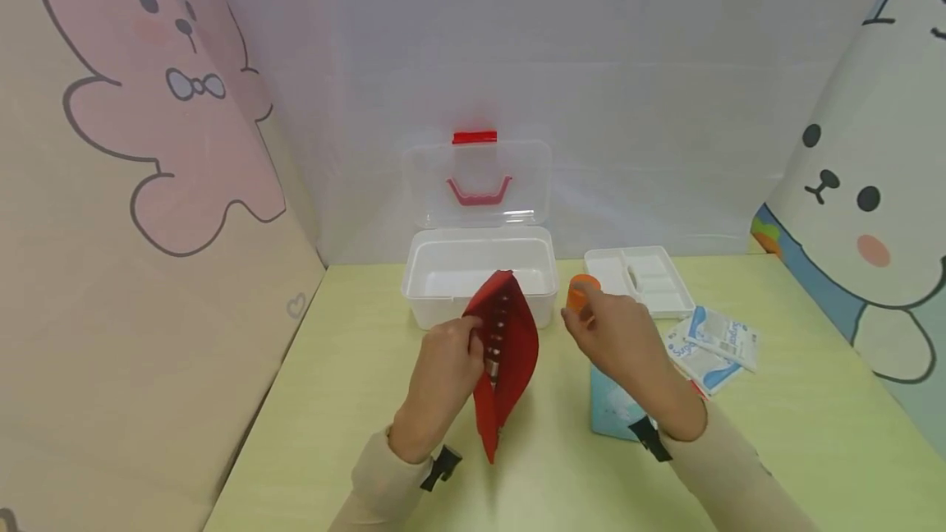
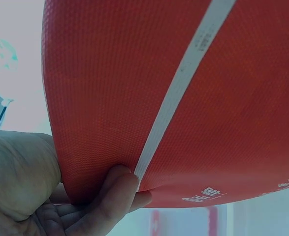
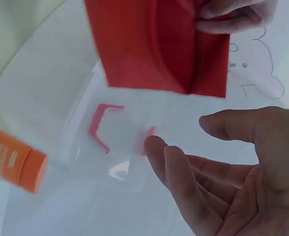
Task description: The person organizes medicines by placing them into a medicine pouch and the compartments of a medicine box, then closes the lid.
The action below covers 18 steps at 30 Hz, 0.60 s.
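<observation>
My left hand (image 1: 441, 368) grips the edge of a red zippered-looking pouch (image 1: 521, 351), held upright above the table with its mouth spread. Small shiny things show inside, too small to name. In the left wrist view, my left fingers (image 2: 110, 196) pinch the pouch (image 2: 100, 98) beside a pale strip. My right hand (image 1: 624, 343) is to the right of the pouch, near an orange bottle (image 1: 584, 290). From the right wrist, the right hand (image 3: 233, 182) has thumb and fingers apart with nothing between them, and the orange bottle (image 3: 11, 157) stands away from it.
Behind the pouch stands a clear plastic box (image 1: 436, 265), its lid (image 1: 429, 179) raised against the back wall. A white compartment tray (image 1: 668, 286) lies at the right, with printed packets (image 1: 727, 339) before it. A light-blue pack (image 1: 609, 409) lies partly under my right forearm.
</observation>
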Tool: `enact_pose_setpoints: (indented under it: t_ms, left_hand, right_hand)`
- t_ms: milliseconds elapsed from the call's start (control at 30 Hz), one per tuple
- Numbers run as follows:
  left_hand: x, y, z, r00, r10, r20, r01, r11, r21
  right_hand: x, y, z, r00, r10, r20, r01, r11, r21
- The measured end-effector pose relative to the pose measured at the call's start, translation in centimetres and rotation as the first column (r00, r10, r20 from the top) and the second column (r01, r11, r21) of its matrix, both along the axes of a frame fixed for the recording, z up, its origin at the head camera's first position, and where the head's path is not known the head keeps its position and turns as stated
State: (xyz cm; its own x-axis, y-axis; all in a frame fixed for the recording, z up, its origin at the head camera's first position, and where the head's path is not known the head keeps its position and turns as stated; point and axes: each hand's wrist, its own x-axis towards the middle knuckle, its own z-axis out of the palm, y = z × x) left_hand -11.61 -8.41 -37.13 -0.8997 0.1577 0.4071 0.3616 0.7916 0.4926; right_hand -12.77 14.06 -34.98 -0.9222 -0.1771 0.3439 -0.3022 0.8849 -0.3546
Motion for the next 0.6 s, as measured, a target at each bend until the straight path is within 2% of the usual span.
enact_pose_setpoints:
  t_ms: [200, 400, 500, 600]
  left_hand:
    - [-0.1, -0.9, 0.2, 0.999, 0.038, 0.002, -0.038, 0.999, 0.012]
    - [-0.1, -1.4, 0.3, 0.998, 0.055, 0.013, -0.055, 0.998, 0.021]
    - [-0.1, -1.7, 0.3, 0.998, 0.061, 0.009, -0.061, 0.998, 0.021]
    - [-0.2, -2.0, 0.3, 0.998, 0.066, -0.006, -0.066, 0.998, 0.023]
  right_hand:
    - [-0.5, 2.7, -0.9, 0.991, -0.037, 0.127, 0.036, 0.999, 0.013]
    - [-0.3, 5.1, -2.3, 0.955, -0.103, 0.277, 0.099, 0.995, 0.029]
    - [-0.2, 6.1, -2.9, 0.941, -0.115, 0.318, 0.102, 0.993, 0.058]
    - [-0.2, 7.0, -3.6, 0.938, -0.115, 0.327, 0.096, 0.993, 0.074]
